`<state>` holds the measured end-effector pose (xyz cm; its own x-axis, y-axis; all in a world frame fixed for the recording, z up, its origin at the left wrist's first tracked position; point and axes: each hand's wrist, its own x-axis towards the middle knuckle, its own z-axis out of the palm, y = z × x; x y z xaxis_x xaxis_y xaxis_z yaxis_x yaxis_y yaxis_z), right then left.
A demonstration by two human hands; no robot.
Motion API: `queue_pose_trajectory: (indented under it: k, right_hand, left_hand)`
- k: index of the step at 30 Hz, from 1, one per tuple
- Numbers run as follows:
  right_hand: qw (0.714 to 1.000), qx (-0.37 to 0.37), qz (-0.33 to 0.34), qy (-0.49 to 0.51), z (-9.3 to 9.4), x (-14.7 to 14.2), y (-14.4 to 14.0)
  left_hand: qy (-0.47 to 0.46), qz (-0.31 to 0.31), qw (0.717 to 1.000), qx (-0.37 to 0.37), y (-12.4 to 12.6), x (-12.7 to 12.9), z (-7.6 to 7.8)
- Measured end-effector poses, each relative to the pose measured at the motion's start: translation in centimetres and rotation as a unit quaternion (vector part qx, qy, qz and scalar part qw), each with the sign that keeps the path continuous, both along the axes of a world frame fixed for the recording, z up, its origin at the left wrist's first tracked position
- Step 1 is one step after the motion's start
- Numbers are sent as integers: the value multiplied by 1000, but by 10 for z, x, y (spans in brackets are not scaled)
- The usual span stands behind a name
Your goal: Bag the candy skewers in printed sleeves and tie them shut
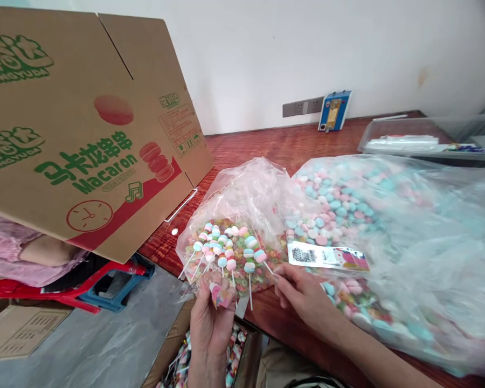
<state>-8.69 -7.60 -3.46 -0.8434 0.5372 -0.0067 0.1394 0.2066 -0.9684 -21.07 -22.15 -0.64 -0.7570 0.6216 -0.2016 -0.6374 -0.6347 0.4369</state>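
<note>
Pinching right hand (297, 293): the lower end of one candy stick (260, 256) is being gripped between thumb and fingertips; the candy itself is not being touched.
Stick's place: its pink, white and blue head is being held at the right edge of the other candy sticks (230, 264), over the clear bag (254, 188) of small ring sweets (277, 251); whether it is being lifted off the bag cannot be told.
Left hand (213, 320): a printed wrapper (221, 296) is being clasped by curled fingers; whether anything is being enclosed in it cannot be told.
Handling: careful work is probably being served by a light pinch low on the stick, with neither soft-looking candy nor thin film being squeezed.
Carton (145, 124): "Macaron" and "马卡龙串串" are being displayed in green; "HONGYUDA" is being repeated at the left; the small red print is not being made out.
White packet (328, 256): dark and pink printing is being carried, too small to be read.
Blue device (334, 111): a pale label is being shown, its writing illegible.
</note>
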Motion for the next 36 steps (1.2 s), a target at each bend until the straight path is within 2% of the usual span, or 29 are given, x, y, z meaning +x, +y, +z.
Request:
queue_pose_trajectory:
  k: [4, 7, 10, 14, 21, 24, 30, 33, 36]
  right_hand:
    - [999, -27, 2, 29, 8, 56, 19]
    - [999, -34, -2, 14, 10, 87, 22]
    - [999, -30, -12, -5, 8, 106, 17]
    - [1000, -14, -17, -9, 3, 119, 9]
    - [993, 106, -47, -36, -2, 135, 5]
    - [991, 111, -57, -43, 1, 141, 1]
    - [997, 47, -53, -45, 11, 145, -7]
    - [998, -17, -50, -46, 13, 145, -13]
    - [994, -85, -55, -44, 12, 144, -22]
  left_hand:
    - [-14, -35, 999, -2, 30, 7, -6]
    - [-28, -62, 997, -29, 58, 17, -7]
    - [-32, -131, 991, -7, 85, 32, -1]
    - [-11, -153, 988, 30, 107, 49, 9]
    - [38, -192, 980, 41, 109, 67, 17]
    - [83, -207, 974, 39, 108, 72, 17]
    - [235, -207, 950, -8, 104, 75, 10]
    - [308, -222, 925, -17, 102, 75, 7]
    - [334, -230, 914, -24, 102, 77, 3]
